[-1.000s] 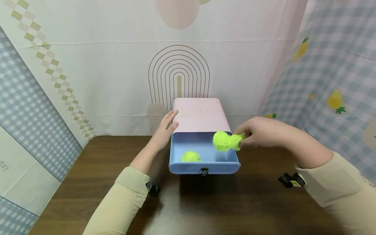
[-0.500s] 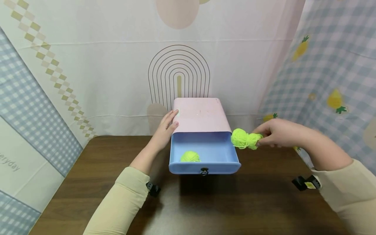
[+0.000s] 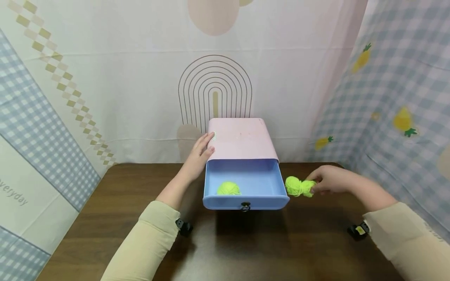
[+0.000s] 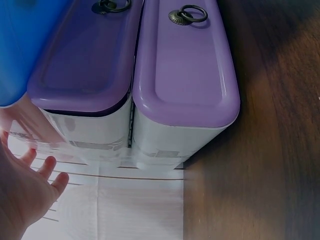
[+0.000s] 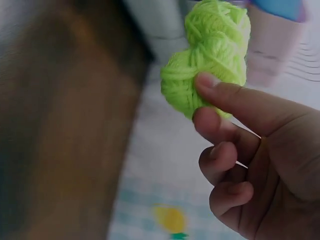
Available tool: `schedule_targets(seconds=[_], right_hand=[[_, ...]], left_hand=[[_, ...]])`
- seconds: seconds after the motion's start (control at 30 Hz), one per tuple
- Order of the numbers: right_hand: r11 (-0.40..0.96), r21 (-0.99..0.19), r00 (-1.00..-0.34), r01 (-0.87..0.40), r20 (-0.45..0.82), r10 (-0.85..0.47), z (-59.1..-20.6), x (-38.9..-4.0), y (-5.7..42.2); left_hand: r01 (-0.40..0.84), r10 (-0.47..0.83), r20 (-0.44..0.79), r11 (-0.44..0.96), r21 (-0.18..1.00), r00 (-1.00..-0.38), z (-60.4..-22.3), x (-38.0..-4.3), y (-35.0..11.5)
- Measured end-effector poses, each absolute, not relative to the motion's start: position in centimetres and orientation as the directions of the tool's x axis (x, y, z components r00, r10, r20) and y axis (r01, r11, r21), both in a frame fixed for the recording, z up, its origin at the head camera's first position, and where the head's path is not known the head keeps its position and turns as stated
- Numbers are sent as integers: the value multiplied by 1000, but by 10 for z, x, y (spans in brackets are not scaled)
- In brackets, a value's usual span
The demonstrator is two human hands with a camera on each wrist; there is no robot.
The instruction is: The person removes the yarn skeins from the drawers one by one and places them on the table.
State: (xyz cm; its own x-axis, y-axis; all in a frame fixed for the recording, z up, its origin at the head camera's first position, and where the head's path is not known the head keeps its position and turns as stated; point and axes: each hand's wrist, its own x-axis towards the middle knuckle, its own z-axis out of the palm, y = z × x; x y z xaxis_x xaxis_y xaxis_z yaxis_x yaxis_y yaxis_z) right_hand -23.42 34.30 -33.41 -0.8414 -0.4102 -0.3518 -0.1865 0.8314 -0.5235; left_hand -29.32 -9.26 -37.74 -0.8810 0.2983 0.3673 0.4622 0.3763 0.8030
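Yarn bundle, bright yellow-green, tied at the waist: located just right of the drawer, on the outside; contact w/ table can't be told. R hand pinches one end betw. thumb and index finger; remaining fingers bent loosely, per R wrist view. Drawer: blue, pulled well out, w/ dark ring pull on front. Yarn ball, same colour, lies inside at front left corner. Pink box houses drawer. L hand rests on its left edge, fingers extended, grips nothing. Below, per L wrist view: two purple drawers, each w/ ring pull. Unit stands on dark wood table. Behind: pale cloth w/ arch print; right side, blue check cloth w/ pineapples. Both sleeves beige.
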Motion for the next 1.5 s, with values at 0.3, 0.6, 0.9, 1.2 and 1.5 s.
schedule_targets(seconds=[0.3,0.6,0.9,1.2,1.5], right_hand=[[816,-554,-831,-163,-369,-416,-390,-249,349],[853,-516,-858,-82,-399,-324,-416,-257,352],[864,-499,-864,-74,-400,-305,-420,-255,351],[849,-525,-864,-58,-400,-307,-413,-255,351],[862,-501,-863,-78,-399,-309,-402,-254,355]], left_hand=[[460,295,367,377,804,-882,-379,-294,-92],[483,300,390,373,792,-871,-378,-295,-91],[476,295,386,359,803,-874,-379,-295,-92],[482,298,392,348,804,-870,-379,-296,-92],[474,295,386,344,810,-874,-378,-293,-91]])
